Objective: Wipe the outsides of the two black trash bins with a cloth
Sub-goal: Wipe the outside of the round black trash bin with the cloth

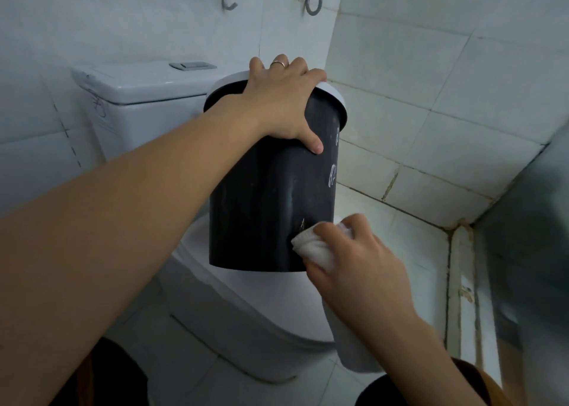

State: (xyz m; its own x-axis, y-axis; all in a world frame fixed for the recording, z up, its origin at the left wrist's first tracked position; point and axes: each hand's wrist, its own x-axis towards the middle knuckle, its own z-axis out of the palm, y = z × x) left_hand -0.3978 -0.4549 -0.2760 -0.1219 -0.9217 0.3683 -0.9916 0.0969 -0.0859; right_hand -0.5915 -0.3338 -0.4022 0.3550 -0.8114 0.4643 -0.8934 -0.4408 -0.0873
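Head view: one wide-angle look down into a tiled bathroom corner.
Bin position: black trash bin (271,190) is held up in the air over the closed toilet lid (246,294), mouth tipped to the far side, long axis near upright with a slight lean.
Left hand: left hand (283,100) clamps the top, fingers curled over the pale rim ring (334,93) and thumb pressed on the near wall; a ring sits on one finger.
Right hand: right hand (357,261) pinches a bunched white cloth (314,245) and presses it on the bin's lower right wall, just above the base edge.
Key relation: unwiped wall lies mostly up and to the left of the cloth, so the stroke likely runs along the bin's long axis toward the rim; the right hand is nearer the base, the left nearer the mouth.
Bin surface: smooth, matt dark plastic, a tapering cylinder with faint streaks, a scuff beside the cloth, and pale printed marks on the right side.
Cloth: soft, woven, folded thick.
Second bin: a dark round shape shows at the near bottom edge, right; whether it is the other bin cannot be told.
Surroundings: toilet cistern (138,88) stands at far left, glossy ceramic.
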